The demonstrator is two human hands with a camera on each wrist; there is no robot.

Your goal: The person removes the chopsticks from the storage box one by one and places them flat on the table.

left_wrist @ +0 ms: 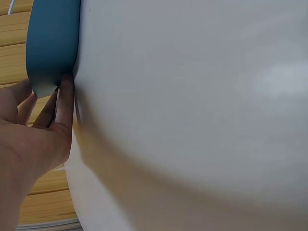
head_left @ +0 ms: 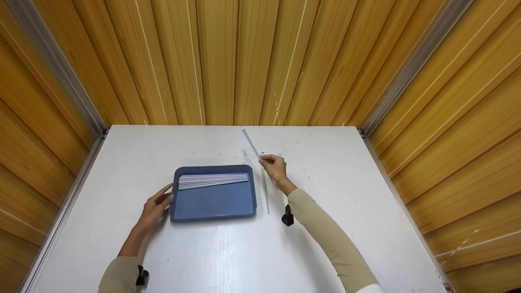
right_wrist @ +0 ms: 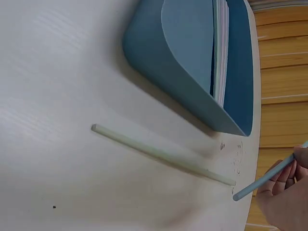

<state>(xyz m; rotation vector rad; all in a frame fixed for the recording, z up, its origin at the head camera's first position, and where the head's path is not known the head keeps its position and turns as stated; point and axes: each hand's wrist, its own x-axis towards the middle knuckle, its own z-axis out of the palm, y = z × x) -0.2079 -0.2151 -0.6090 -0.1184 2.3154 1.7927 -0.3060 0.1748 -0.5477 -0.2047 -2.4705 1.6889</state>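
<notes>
My right hand [head_left: 274, 167] pinches a pale blue drinking straw [head_left: 251, 143] between thumb and fingertips, over the table right of the tray. One end of this straw [right_wrist: 262, 184] points down toward the table in the right wrist view. On the table below lies a pale green straw [right_wrist: 159, 155]. A blue rectangular tray [head_left: 211, 205] holds a row of pink, white and green straws [head_left: 213, 180] along its far side. My left hand [head_left: 154, 209] touches the tray's left end with its fingers fairly straight; in the left wrist view the fingertips [left_wrist: 66, 82] sit against the tray wall.
The white table [head_left: 215, 252] ends at a wood-patterned wall [head_left: 215, 61] at the back, with similar walls on both sides. Small dark marks [head_left: 244, 152] dot the tabletop beyond the tray. A black device [head_left: 287, 216] hangs at the right sleeve.
</notes>
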